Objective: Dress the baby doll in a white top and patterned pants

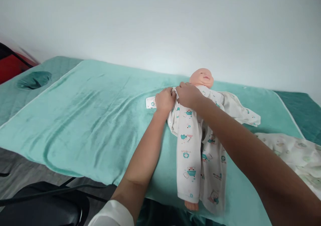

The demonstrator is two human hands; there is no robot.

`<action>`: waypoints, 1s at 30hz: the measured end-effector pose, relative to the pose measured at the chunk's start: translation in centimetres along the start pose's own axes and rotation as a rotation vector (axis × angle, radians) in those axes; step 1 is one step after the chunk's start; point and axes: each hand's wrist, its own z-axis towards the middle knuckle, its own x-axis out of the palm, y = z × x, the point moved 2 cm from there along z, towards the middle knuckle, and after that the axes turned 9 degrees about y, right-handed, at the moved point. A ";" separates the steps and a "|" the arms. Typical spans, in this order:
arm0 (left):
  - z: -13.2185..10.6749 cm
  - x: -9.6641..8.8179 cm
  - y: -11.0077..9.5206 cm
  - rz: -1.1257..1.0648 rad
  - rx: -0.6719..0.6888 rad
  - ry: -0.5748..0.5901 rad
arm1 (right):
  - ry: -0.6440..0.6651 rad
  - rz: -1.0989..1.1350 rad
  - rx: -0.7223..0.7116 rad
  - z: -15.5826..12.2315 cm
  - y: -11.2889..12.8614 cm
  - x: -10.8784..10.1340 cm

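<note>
A baby doll [202, 77] lies on its back on a teal towel [95, 125], dressed in a white printed romper [193, 152]. One bare foot sticks out at the bottom. My left hand [165, 100] is closed on the romper's left sleeve near the doll's shoulder. My right hand [187, 94] is closed on the fabric at the same shoulder, right beside the left hand. The sleeve's cuff [150, 102] pokes out to the left of my left hand.
The towel covers a padded table [304, 114] with a face hole [33, 80] at the far left. Another pale printed cloth [296, 155] lies at the right. A black chair [42, 206] stands below the near edge. A white wall is behind.
</note>
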 end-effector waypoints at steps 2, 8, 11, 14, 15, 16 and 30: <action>0.2 0.1 0.1 -0.005 0.007 0.000 | 0.040 -0.020 0.006 1.0 0.1 0.1; 0.7 0.4 0.4 -0.006 -0.001 0.004 | 0.200 0.003 0.025 3.0 0.1 0.5; 0.6 0.2 0.5 -0.041 -0.019 -0.005 | 0.199 -0.006 0.014 3.0 -0.4 0.3; 0.2 0.1 0.5 -0.084 -0.006 -0.043 | 0.151 0.001 0.013 2.5 -1.4 0.0; 0.1 0.0 0.5 -0.103 -0.002 -0.055 | 0.142 0.012 0.016 2.2 -1.8 -0.1; -0.1 0.0 0.6 -0.125 -0.003 -0.067 | 0.134 0.026 0.018 1.9 -2.1 -0.2; -2.4 0.1 2.6 -0.215 -0.093 -0.107 | -0.033 0.216 0.095 -3.4 -6.7 -2.9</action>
